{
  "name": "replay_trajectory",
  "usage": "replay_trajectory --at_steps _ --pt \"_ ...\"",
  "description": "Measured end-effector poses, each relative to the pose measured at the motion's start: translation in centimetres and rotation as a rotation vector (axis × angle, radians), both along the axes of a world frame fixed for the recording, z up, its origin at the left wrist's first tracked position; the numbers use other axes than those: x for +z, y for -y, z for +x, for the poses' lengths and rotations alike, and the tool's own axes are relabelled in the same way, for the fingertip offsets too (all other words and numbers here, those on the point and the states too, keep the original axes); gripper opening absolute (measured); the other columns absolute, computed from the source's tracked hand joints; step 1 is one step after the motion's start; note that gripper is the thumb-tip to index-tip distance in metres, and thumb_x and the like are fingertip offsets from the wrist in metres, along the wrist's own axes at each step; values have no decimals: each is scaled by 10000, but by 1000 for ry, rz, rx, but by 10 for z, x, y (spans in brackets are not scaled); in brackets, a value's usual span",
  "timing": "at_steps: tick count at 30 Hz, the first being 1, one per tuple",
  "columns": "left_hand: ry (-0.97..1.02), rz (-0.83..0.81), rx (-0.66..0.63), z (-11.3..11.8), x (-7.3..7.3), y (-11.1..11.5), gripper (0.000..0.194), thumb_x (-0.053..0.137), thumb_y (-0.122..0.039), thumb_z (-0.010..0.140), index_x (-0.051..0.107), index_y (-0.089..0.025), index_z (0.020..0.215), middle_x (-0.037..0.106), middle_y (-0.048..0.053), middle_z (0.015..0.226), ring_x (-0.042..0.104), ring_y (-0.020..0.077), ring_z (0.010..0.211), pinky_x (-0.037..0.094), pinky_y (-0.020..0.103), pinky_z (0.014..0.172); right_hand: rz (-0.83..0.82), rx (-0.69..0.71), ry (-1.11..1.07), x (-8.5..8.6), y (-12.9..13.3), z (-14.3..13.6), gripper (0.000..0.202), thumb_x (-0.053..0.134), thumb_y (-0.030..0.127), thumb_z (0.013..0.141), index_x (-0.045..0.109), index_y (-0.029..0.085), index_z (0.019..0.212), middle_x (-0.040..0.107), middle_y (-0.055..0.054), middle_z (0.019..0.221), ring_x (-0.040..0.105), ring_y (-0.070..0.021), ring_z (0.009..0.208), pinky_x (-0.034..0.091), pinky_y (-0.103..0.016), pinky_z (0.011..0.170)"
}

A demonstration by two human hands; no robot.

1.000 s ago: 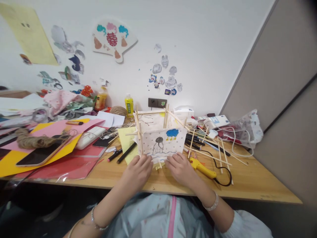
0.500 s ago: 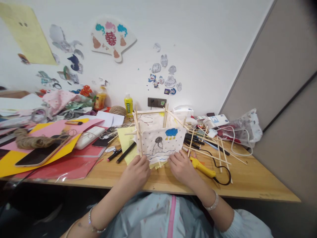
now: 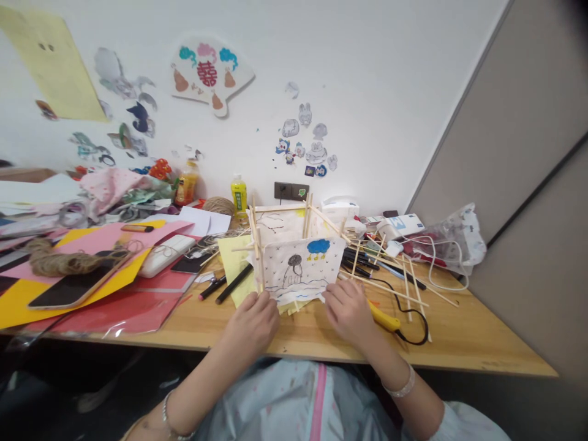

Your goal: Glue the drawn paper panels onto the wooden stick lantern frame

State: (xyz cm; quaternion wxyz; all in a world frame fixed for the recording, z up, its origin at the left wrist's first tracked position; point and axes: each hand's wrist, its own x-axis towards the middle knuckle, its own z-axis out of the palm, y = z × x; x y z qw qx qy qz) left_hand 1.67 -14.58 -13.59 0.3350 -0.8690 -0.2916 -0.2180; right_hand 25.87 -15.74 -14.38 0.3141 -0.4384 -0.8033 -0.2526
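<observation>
A white sheet with a drawing of a blue cloud, a dark-headed figure and wavy lines forms the near side of a box-like frame of thin wooden sticks. My left hand pinches the sheet's lower left corner by an upright stick. At the lower right corner, my right hand has its fingers closed on the sheet's edge. Behind stands another drawn panel of the frame. Yellow paper lies underneath. The fingertips of both hands are partly hidden.
A yellow glue gun with a black cord lies right of my right hand, among loose sticks and black markers. Leftward are a phone, twine and coloured paper. Bottles stand by the wall.
My right hand has shifted to the right along the sheet's lower edge and now covers part of the glue gun. My left hand stays at the left corner.
</observation>
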Motion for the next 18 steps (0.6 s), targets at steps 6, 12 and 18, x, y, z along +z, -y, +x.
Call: replay_trajectory --at_steps 6,12,18 --pt "709 -35 172 -1 -11 1 191 605 -304 811 479 -178 880 552 62 820 520 223 782 429 342 687 -152 -267 -676 -19 -9 0 363 631 307 738 514 187 1060 597 -72 945 530 -245 888 439 -384 766" --pt "751 -451 404 9 -13 -11 247 594 -393 744 447 -213 827 546 20 740 564 236 742 443 334 637 -189 -340 -508 -15 -20 -13 97 624 237 709 576 216 791 602 -36 801 527 -245 825 399 -359 758" --pt "636 -451 493 12 2 -14 177 559 -330 755 424 -217 769 588 56 732 596 267 750 438 344 625 -127 -381 -515 -18 -23 -17 73 607 223 707 547 229 748 592 -70 757 509 -284 794 369 -378 712"
